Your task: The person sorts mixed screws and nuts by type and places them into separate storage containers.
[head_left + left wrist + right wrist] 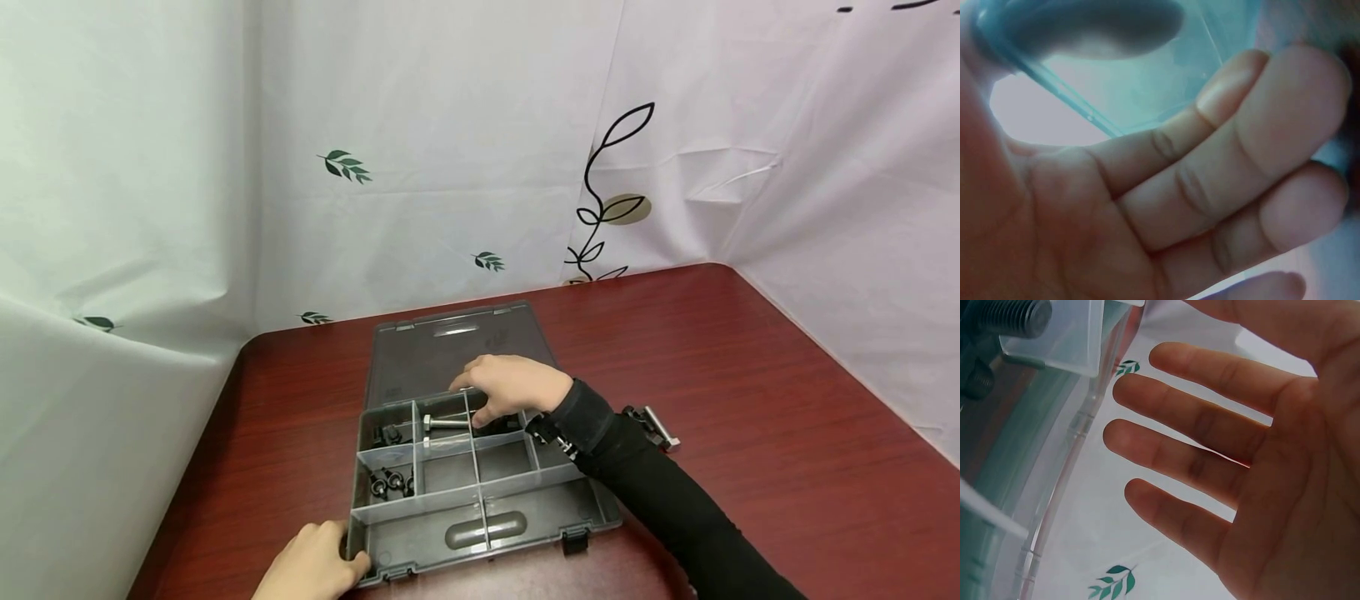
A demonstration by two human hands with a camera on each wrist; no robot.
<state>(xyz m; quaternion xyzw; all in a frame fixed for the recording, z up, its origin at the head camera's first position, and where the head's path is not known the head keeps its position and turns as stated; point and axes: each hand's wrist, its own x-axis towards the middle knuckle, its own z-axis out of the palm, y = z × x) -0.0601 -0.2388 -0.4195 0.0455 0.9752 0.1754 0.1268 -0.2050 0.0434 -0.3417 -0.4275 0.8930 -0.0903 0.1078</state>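
A grey see-through compartment box (420,533) lies on the table with its lid (423,358) folded back flat behind it. My left hand (313,562) holds the box's near left corner, thumb at the front side and fingers along the left side. The right hand (517,383) is over the back row of compartments, its fingers (1191,462) spread and nearly straight, with nothing held in the right wrist view. Below it a silver hex bolt (448,422) lies in a back compartment. A bolt's threaded end (1019,317) shows in the right wrist view.
Small black parts (389,435) sit in the back left compartment, and black ring-topped pieces (393,481) in the one before it. To the box's right, partly behind the right sleeve, lie loose bolts (660,429). White patterned cloth (450,167) hangs around the red-brown table (750,375).
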